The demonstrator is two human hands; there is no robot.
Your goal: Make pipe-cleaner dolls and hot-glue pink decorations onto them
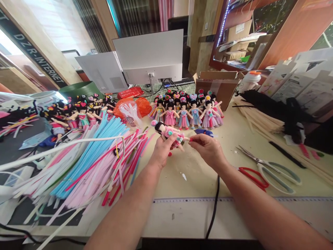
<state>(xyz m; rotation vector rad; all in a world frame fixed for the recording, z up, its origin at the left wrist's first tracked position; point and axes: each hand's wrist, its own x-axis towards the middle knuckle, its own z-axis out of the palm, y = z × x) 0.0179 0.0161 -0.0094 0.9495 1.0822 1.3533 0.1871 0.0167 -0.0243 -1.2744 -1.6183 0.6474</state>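
My left hand (163, 149) is closed around a small pipe-cleaner doll (166, 131) with black hair and a pink dress, held above the table. My right hand (208, 148) pinches a red pipe-cleaner piece (191, 139) at the doll's side, fingers pressed together. Just beyond my right hand a blue object (204, 132) lies on the table. A row of finished dolls (186, 113) in pink, blue and purple dresses stands behind both hands.
A heap of blue, pink and white pipe cleaners (88, 163) covers the left. More dolls (75, 113) stand at far left. Scissors (270, 170) lie to the right, beside black pipe cleaners (273, 107). A cardboard box (217, 86), monitors (152, 57) and a black cable (214, 205) are near.
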